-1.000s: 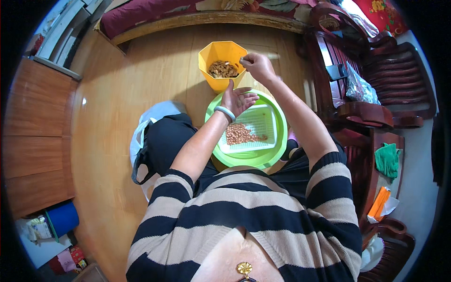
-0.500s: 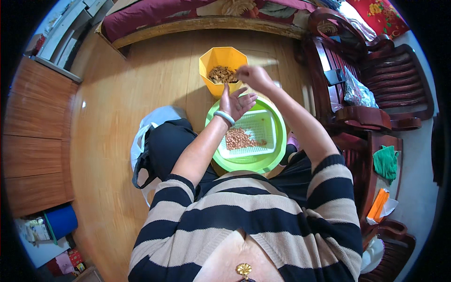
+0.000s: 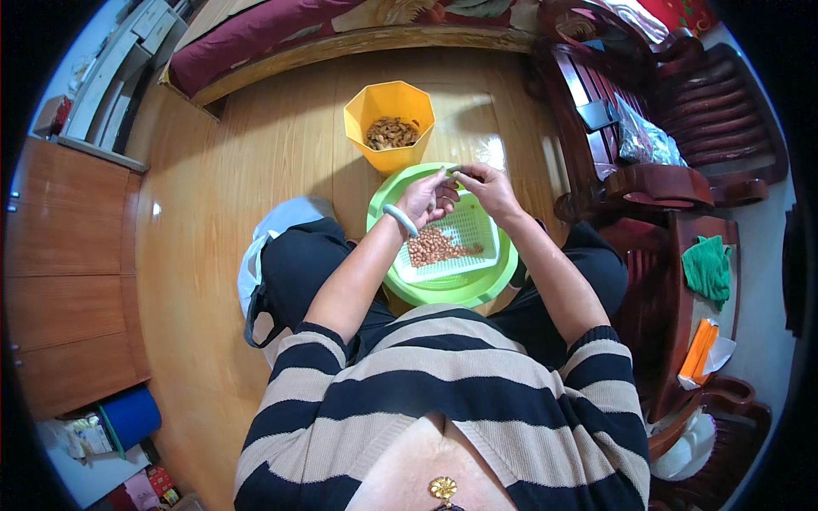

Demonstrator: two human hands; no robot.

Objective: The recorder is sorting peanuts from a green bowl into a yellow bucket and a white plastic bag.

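My left hand [image 3: 426,199], with a pale bangle [image 3: 400,221] at the wrist, and my right hand [image 3: 492,191] meet above the far part of a green basin [image 3: 388,189]. Both have thumb and fingers pinched together at the tips; whatever lies between them is too small to make out. Inside the basin, under my hands, sits a white slotted basket [image 3: 477,223]. Reddish-brown shelled peanuts [image 3: 433,247] are heaped in its left and near part. Just beyond the basin stands a yellow bin [image 3: 388,159] with brown peanut shells [image 3: 392,133] inside.
A white bag [image 3: 271,223] lies beside my left knee. To the right are dark wooden chairs [image 3: 716,111], bearing a phone [image 3: 598,115] and a clear plastic bag [image 3: 645,140], and a green cloth [image 3: 707,269]. A bed [image 3: 341,43] spans the back; wooden cabinets [image 3: 72,272] line the left.
My right hand has come back from the yellow bin's edge toward me. My left hand has turned from palm-up and open to curled, and the fingertips of both hands now meet.
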